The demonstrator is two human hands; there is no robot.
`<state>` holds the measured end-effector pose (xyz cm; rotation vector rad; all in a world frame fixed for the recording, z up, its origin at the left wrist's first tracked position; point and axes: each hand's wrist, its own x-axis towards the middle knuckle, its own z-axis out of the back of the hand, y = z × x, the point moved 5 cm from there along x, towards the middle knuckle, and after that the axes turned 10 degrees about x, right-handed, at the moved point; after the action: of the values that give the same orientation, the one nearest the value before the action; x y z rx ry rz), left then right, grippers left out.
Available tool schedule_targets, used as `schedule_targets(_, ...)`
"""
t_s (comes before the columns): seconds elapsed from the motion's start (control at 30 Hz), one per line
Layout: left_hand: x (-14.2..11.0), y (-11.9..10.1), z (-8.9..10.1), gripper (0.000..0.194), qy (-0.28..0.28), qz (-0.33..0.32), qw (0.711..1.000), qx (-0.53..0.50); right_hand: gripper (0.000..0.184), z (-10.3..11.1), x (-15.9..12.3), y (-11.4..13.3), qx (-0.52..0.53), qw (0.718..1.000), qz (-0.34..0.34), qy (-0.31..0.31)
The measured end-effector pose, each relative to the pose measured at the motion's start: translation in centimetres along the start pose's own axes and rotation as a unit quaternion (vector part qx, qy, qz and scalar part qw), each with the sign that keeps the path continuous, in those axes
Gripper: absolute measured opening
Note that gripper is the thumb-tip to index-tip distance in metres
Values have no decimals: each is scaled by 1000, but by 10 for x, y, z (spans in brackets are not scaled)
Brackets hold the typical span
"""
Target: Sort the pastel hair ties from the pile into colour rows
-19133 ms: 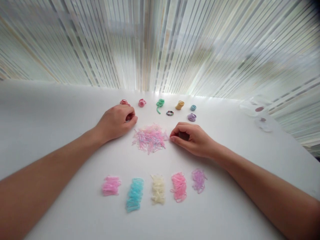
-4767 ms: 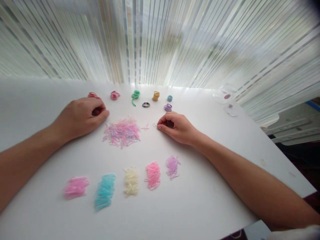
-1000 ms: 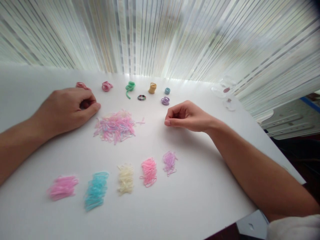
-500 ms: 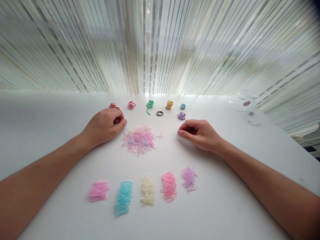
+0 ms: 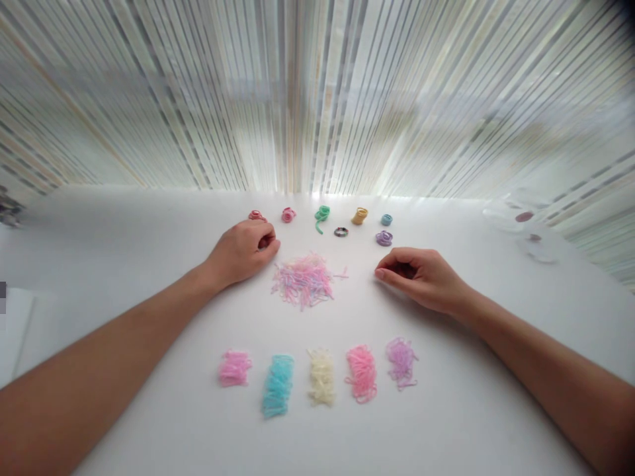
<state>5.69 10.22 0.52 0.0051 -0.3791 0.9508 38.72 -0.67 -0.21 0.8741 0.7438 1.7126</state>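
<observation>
A loose mixed pile of pink, lilac and whitish small elastic bands point(image 5: 305, 281) lies between my two hands on the white table. My left hand point(image 5: 243, 251) rests at the pile's upper left, fingers curled in and thumb against them, nothing visible inside. Right behind it a red coil point(image 5: 256, 215) is partly covered. My right hand point(image 5: 421, 277) lies to the right of the pile, its fingers bent and the thumb tip meeting them; it shows nothing held. The nearest thing to it is a purple coil point(image 5: 383, 238), apart from the fingers.
In front lie sorted band heaps: pink point(image 5: 235, 368), blue point(image 5: 278, 386), cream point(image 5: 322, 377), coral pink point(image 5: 362, 373) and lilac point(image 5: 401, 362). Behind are a pink coil point(image 5: 288, 215), green coil point(image 5: 322, 215), yellow coil point(image 5: 360, 216), blue coil point(image 5: 386, 219), dark ring point(image 5: 341, 232) and clear discs point(image 5: 533, 238).
The camera view has turned left, so everything sits farther right in the picture. Both hands keep their pose and place beside the mixed pile.
</observation>
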Motion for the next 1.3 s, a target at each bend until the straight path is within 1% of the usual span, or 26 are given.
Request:
schedule_targets(0.2, 2, 1, -4, 22, 5, 8, 1000, -22, 42, 0, 1, -1, 13, 996, -88, 9)
schedule_targets(0.33, 3, 0, -4, 22, 5, 14, 1000, -17, 42, -1, 8, 10, 6, 993, -116, 21)
schedule_targets(0.43, 3, 0, -4, 22, 6, 12, 1000, -12, 36, -11, 19, 24, 2, 995, -99, 16)
schedule_targets(0.53, 3, 0, -4, 23, 5, 13, 1000, -5, 31, -28, 31, 34, 11, 998, -54, -19)
schedule_targets(0.6, 3, -1, -4, 23, 3, 11, 1000, -1, 29, -39, 36, 35, 41, 998, -27, -45)
schedule_targets(0.7, 2, -1, -4, 23, -2, 3, 1000, 0, 30, -50, 37, 26, 94, 995, -21, -39)
schedule_targets(0.77, 3, -1, -3, 23, -5, 1, 1000, -1, 30, -52, 35, 21, 113, 993, -19, -20)
schedule_targets(0.87, 3, -1, -2, 22, -10, 1, 1000, -6, 29, -52, 30, 20, 119, 993, 1, 1)
schedule_targets(1.03, 4, -4, 0, 20, -5, 9, 1000, -4, 22, -54, 27, 27, 93, 995, 27, 4)
schedule_targets(1.3, 3, -7, 2, 19, 3, 10, 1000, 2, 18, -56, 29, 30, 73, 996, 38, 20)
